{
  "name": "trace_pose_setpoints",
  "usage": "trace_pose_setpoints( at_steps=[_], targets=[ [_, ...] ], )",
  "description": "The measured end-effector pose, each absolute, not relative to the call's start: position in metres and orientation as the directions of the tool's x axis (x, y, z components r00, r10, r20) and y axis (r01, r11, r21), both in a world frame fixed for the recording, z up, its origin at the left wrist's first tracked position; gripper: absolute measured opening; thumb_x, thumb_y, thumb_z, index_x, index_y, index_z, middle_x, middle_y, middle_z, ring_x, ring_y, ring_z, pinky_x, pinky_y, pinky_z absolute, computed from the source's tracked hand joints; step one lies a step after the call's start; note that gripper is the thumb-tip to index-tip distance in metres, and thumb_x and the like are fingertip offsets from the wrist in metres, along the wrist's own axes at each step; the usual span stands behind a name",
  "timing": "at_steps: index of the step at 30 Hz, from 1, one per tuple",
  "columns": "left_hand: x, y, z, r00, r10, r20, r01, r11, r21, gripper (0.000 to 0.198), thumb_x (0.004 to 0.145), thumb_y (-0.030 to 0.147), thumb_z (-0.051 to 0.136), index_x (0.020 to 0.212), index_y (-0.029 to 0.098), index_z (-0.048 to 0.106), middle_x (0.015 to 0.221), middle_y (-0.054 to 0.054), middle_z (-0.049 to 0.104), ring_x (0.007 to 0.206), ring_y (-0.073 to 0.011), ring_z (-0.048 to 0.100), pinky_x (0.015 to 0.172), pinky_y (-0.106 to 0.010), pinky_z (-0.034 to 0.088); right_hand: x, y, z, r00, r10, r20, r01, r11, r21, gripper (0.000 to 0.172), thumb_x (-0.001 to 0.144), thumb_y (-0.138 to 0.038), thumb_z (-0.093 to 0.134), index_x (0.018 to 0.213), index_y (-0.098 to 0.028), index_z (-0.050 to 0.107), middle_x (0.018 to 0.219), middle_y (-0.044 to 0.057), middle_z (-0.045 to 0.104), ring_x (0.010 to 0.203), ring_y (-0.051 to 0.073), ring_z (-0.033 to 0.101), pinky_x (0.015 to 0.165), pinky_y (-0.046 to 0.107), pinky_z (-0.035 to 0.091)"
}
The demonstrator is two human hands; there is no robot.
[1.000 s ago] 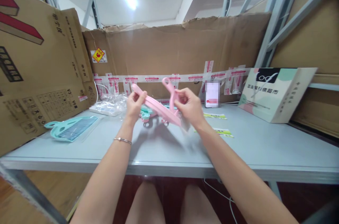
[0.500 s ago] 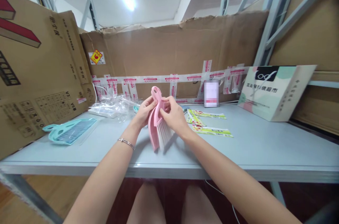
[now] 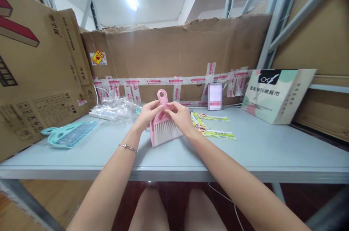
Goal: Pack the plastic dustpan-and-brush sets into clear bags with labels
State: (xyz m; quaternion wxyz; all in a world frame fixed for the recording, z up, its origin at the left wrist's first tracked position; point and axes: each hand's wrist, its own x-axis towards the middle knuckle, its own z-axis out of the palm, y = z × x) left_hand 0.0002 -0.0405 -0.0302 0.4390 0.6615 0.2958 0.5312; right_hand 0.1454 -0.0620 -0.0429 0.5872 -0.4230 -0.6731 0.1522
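A pink hand brush point(image 3: 165, 131) with white bristles lies against a matching pink dustpan point(image 3: 153, 136), both held upright over the table's middle with handles up. My left hand point(image 3: 148, 114) pinches the set at the left, just below the looped handle. From the right, my right hand point(image 3: 179, 115) grips it with the thumb on the front of the brush. Which hand bears on which piece is partly hidden by the fingers. A second set, a light blue dustpan and brush point(image 3: 71, 134), lies flat at the left of the table.
Crumpled clear plastic wrapping point(image 3: 117, 109) lies behind my left hand. Several yellow-green printed strips point(image 3: 215, 133) are to the right. A phone-like screen point(image 3: 215, 96) leans at the back. A white-green box point(image 3: 275, 96) stands at right, a large carton point(image 3: 40, 78) at left.
The pink brush and dustpan have turned so the bristles face me and the brush sits flat against the pan. Earlier they were edge-on and spread apart at the bottom.
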Motion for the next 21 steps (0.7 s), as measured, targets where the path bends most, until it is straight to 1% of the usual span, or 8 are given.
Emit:
trace_pose_setpoints(
  at_steps=[3,6,8,10,13,15,18,21],
  targets=[
    [0.002,-0.04,-0.03,0.202,0.86,0.468,-0.044,-0.469,0.882,0.042,0.066,0.036,0.072,0.102,0.016,0.068,0.098,-0.008,0.071,0.088,-0.0217,0.064,0.081,-0.033,0.049,0.147,-0.06,-0.043,0.073,0.723,0.687,0.389,0.613,-0.687,0.012,0.074,-0.027,0.059,0.085,-0.021,0.062,0.078,0.002,0.068,0.073,0.017,0.062,0.073,0.031,0.046],
    [0.003,-0.041,-0.03,0.146,0.854,0.499,-0.001,-0.504,0.864,0.04,0.066,0.036,0.072,0.1,0.015,0.069,0.099,-0.008,0.071,0.088,-0.0221,0.064,0.081,-0.034,0.049,0.15,-0.056,-0.042,0.146,0.66,0.737,0.483,0.602,-0.635,0.012,0.072,-0.031,0.063,0.077,-0.02,0.059,0.07,0.0,0.061,0.066,0.016,0.057,0.068,0.03,0.044],
    [0.003,-0.041,-0.03,0.154,0.851,0.503,0.022,-0.511,0.859,0.04,0.068,0.037,0.07,0.102,0.016,0.069,0.098,-0.008,0.071,0.087,-0.0222,0.064,0.079,-0.034,0.05,0.152,-0.053,-0.041,0.173,0.626,0.76,0.526,0.593,-0.609,0.016,0.07,-0.033,0.066,0.07,-0.02,0.057,0.068,0.0,0.056,0.064,0.015,0.052,0.065,0.028,0.042],
    [0.002,-0.041,-0.031,0.179,0.849,0.497,0.03,-0.51,0.86,0.039,0.07,0.038,0.068,0.103,0.016,0.068,0.098,-0.007,0.071,0.086,-0.0216,0.064,0.077,-0.033,0.05,0.155,-0.051,-0.04,0.169,0.629,0.759,0.533,0.589,-0.607,0.02,0.07,-0.035,0.066,0.065,-0.02,0.054,0.068,0.0,0.052,0.063,0.014,0.05,0.064,0.028,0.041],
    [0.001,-0.041,-0.031,0.238,0.84,0.488,0.012,-0.505,0.863,0.041,0.071,0.037,0.068,0.106,0.017,0.067,0.103,-0.007,0.069,0.087,-0.0204,0.064,0.079,-0.031,0.049,0.158,-0.047,-0.042,0.173,0.624,0.762,0.572,0.566,-0.594,0.021,0.069,-0.037,0.067,0.067,-0.019,0.055,0.073,0.002,0.054,0.071,0.017,0.052,0.07,0.031,0.042],
    [0.001,-0.042,-0.031,0.274,0.831,0.484,0.005,-0.505,0.863,0.044,0.07,0.037,0.069,0.108,0.016,0.066,0.104,-0.008,0.069,0.087,-0.0196,0.063,0.08,-0.031,0.048,0.159,-0.044,-0.042,0.205,0.616,0.76,0.59,0.542,-0.598,0.023,0.066,-0.038,0.069,0.074,-0.019,0.059,0.081,0.005,0.057,0.079,0.02,0.053,0.076,0.034,0.042],
    [0.002,-0.045,-0.029,0.268,0.825,0.498,0.026,-0.523,0.852,0.044,0.068,0.037,0.07,0.107,0.016,0.067,0.099,-0.007,0.07,0.085,-0.0196,0.063,0.08,-0.031,0.048,0.159,-0.042,-0.041,0.187,0.714,0.675,0.466,0.54,-0.701,0.03,0.065,-0.039,0.069,0.085,-0.017,0.064,0.082,0.005,0.062,0.079,0.019,0.056,0.079,0.036,0.044],
    [0.003,-0.047,-0.027,0.256,0.826,0.502,0.045,-0.529,0.848,0.045,0.068,0.038,0.07,0.107,0.016,0.067,0.097,-0.007,0.071,0.087,-0.0212,0.063,0.082,-0.033,0.048,0.16,-0.042,-0.035,0.056,0.835,0.547,0.208,0.526,-0.825,0.031,0.066,-0.042,0.067,0.084,-0.017,0.068,0.081,0.005,0.067,0.074,0.017,0.059,0.071,0.033,0.048]
  ],
)
